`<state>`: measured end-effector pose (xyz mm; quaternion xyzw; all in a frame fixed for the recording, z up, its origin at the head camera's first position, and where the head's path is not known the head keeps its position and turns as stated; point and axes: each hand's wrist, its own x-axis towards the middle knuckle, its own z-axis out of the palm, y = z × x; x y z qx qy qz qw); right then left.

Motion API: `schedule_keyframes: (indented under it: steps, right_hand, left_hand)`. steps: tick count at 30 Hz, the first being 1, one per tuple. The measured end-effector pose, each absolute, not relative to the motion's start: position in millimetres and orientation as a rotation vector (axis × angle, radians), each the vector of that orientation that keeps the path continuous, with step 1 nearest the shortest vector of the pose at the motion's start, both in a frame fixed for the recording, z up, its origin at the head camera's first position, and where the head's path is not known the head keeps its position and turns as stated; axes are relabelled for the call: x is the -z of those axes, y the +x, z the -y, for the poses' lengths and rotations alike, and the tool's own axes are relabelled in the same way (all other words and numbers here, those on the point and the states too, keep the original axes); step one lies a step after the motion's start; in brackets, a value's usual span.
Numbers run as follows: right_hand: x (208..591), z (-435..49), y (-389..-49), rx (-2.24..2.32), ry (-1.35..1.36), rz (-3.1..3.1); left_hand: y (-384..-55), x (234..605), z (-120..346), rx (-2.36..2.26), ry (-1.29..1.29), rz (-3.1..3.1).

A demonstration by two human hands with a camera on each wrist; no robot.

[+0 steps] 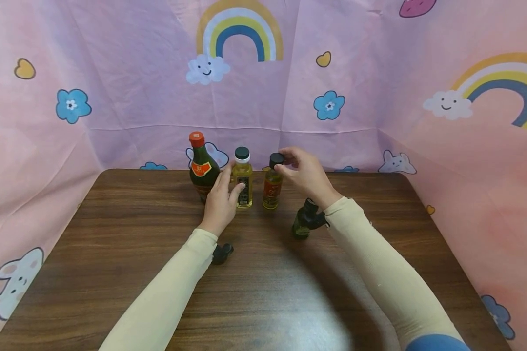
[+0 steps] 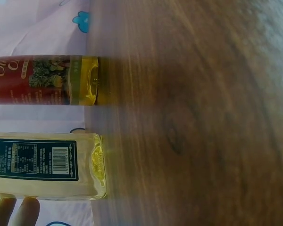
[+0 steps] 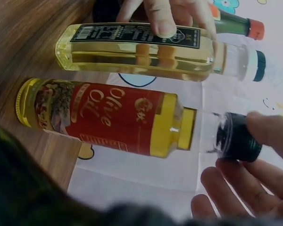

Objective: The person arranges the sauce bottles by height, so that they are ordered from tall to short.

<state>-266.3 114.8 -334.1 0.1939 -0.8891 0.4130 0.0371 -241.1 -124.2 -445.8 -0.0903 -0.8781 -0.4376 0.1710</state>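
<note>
In the head view my left hand (image 1: 221, 207) holds a flat-sided bottle of pale yellow oil (image 1: 244, 178) with a dark cap. Its thumb lies on the label, and its fingers show through the oil in the right wrist view. Beside it stands a red-labelled olive oil bottle (image 3: 108, 115), upright on the table. My right hand (image 1: 307, 175) pinches this bottle's black cap (image 3: 240, 137) between thumb and fingers. Just left of my left hand is a dark green bottle with a red cap (image 1: 200, 165), partly covered by that hand.
A small dark green bottle (image 1: 300, 230) stands below my right wrist, partly hidden by the black wrist camera (image 1: 318, 220). The wooden table (image 1: 263, 292) meets a patterned pink cloth (image 1: 254, 107) behind the bottles.
</note>
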Motion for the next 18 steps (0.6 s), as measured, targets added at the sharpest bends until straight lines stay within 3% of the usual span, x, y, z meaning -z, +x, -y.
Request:
schedule_keyframes:
  steps: [10,18]
  right_hand:
    - [338,-161,-239,-1.427,0.646,2.626]
    - [378,-208,-204,-1.660,0.678,2.600]
  left_hand:
    - [-242,447,122,1.221,-0.269,2.482]
    - [-243,448,123,1.226,-0.274,2.464]
